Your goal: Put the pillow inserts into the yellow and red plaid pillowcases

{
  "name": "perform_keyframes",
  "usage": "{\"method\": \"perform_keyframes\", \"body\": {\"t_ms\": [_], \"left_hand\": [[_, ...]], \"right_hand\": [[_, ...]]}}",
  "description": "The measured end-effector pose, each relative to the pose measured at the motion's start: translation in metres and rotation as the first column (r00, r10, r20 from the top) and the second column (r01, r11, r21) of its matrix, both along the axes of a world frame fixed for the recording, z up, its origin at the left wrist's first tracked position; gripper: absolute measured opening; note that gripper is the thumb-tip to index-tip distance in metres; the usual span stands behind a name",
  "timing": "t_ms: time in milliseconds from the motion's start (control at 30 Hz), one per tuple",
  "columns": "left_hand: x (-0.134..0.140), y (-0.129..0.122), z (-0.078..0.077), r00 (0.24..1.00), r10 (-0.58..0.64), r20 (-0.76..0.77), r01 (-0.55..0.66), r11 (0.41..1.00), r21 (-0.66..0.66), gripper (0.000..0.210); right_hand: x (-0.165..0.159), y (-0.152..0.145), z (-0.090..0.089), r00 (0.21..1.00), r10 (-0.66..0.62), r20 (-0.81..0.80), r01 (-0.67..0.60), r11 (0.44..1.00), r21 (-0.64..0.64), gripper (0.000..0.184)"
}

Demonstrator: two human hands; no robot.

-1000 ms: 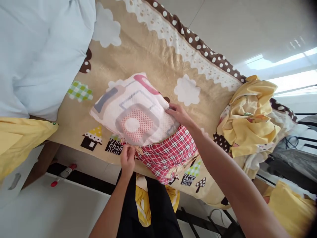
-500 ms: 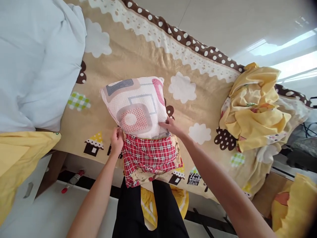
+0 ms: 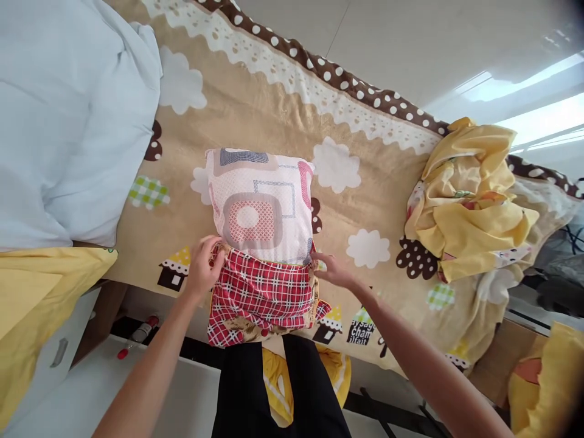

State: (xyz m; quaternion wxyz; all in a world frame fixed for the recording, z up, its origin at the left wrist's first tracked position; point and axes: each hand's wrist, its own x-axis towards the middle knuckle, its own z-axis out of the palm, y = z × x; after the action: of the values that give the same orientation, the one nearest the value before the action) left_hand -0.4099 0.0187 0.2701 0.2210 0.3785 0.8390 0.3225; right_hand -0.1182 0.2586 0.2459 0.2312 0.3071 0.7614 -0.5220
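Bedsheet (image 3: 274, 115) reads "cham" | left hand (image 3: 203, 266): pinching plaid cover (image 3: 267, 287) | right hand (image 3: 334, 269): likewise

The middle of the frame is filled by a bed (image 3: 387, 194), covered with a tan sheet (image 3: 260, 115) that is printed with white clouds and edged in brown polka dots. The upper right is taken up by a pale, glossy wall (image 3: 387, 48), crossed by a thin seam (image 3: 337, 28); bright light (image 3: 542, 79) is reflected near the right edge. At lower left, a white cabinet (image 3: 75, 322) is flanked by a brown panel (image 3: 98, 319). Pale floor (image 3: 191, 395) is bordered by a dark strip (image 3: 201, 353).
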Motion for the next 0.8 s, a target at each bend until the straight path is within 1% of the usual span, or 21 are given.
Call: {"method": "perform_keyframes", "body": {"t_ms": [33, 67, 100, 133, 167, 200, 233, 267, 333, 400, 467, 500, 567, 633, 667, 733, 800], "left_hand": [[0.011, 0.004, 0.011, 0.997, -0.063, -0.044, 0.065, 0.998, 0.027, 0.03], [0.025, 0.012, 0.022, 0.986, -0.152, -0.063, 0.156, 0.986, 0.054, 0.033], [0.041, 0.024, 0.031, 0.963, -0.263, -0.058, 0.267, 0.961, 0.073, 0.037], [0.058, 0.039, 0.037, 0.922, -0.386, -0.034, 0.387, 0.918, 0.089, 0.041], [0.075, 0.057, 0.039, 0.872, -0.49, 0.0, 0.488, 0.868, 0.092, 0.046], [0.091, 0.075, 0.038, 0.825, -0.564, 0.033, 0.56, 0.825, 0.073, 0.051], [0.106, 0.093, 0.032, 0.787, -0.615, 0.051, 0.614, 0.788, 0.049, 0.056], [0.119, 0.109, 0.024, 0.758, -0.649, 0.06, 0.65, 0.76, 0.006, 0.059], [0.138, 0.134, 0.0, 0.719, -0.688, 0.095, 0.695, 0.712, -0.105, 0.066], [0.148, 0.145, -0.025, 0.699, -0.703, 0.13, 0.713, 0.67, -0.207, 0.067], [0.151, 0.146, -0.043, 0.678, -0.724, 0.128, 0.726, 0.631, -0.274, 0.057], [0.151, 0.144, -0.048, 0.66, -0.742, 0.117, 0.736, 0.607, -0.3, 0.049], [0.149, 0.142, -0.054, 0.612, -0.784, 0.104, 0.762, 0.55, -0.341, 0.029], [0.148, 0.141, -0.054, 0.573, -0.811, 0.121, 0.785, 0.5, -0.366, 0.017], [0.148, 0.142, -0.054, 0.565, -0.815, 0.133, 0.79, 0.487, -0.372, 0.016], [0.149, 0.144, -0.051, 0.563, -0.811, 0.16, 0.796, 0.479, -0.37, 0.014], [0.149, 0.147, -0.046, 0.567, -0.802, 0.187, 0.798, 0.479, -0.366, 0.009]], "right_hand": [[0.006, -0.007, -0.002, 0.998, 0.063, 0.021, -0.065, 0.992, 0.107, 0.024], [0.009, -0.013, -0.004, 0.991, 0.127, 0.031, -0.131, 0.971, 0.199, 0.018], [0.009, -0.017, -0.005, 0.982, 0.189, 0.031, -0.19, 0.943, 0.273, 0.013], [0.008, -0.019, -0.006, 0.969, 0.244, 0.03, -0.24, 0.912, 0.332, 0.009], [0.005, -0.019, -0.006, 0.956, 0.291, 0.035, -0.282, 0.881, 0.379, 0.009], [0.001, -0.016, -0.006, 0.942, 0.332, 0.05, -0.323, 0.852, 0.412, 0.01], [-0.003, -0.012, -0.006, 0.927, 0.369, 0.07, -0.362, 0.827, 0.43, 0.012], [-0.006, -0.007, -0.006, 0.911, 0.403, 0.089, -0.4, 0.808, 0.433, 0.014], [-0.011, 0.004, -0.006, 0.878, 0.465, 0.115, -0.468, 0.78, 0.416, 0.018], [-0.013, 0.014, -0.006, 0.849, 0.514, 0.123, -0.516, 0.756, 0.404, 0.021], [-0.014, 0.02, -0.006, 0.818, 0.563, 0.117, -0.559, 0.728, 0.397, 0.024], [-0.015, 0.02, -0.005, 0.798, 0.592, 0.109, -0.582, 0.712, 0.393, 0.024], [-0.016, 0.018, -0.005, 0.76, 0.644, 0.086, -0.621, 0.682, 0.388, 0.022], [-0.016, 0.014, -0.005, 0.74, 0.667, 0.087, -0.641, 0.661, 0.389, 0.022], [-0.015, 0.013, -0.005, 0.741, 0.663, 0.104, -0.643, 0.657, 0.394, 0.022], [-0.011, 0.012, -0.007, 0.739, 0.656, 0.151, -0.652, 0.642, 0.403, 0.022], [-0.006, 0.015, -0.011, 0.733, 0.657, 0.176, -0.658, 0.62, 0.427, 0.027]]}}
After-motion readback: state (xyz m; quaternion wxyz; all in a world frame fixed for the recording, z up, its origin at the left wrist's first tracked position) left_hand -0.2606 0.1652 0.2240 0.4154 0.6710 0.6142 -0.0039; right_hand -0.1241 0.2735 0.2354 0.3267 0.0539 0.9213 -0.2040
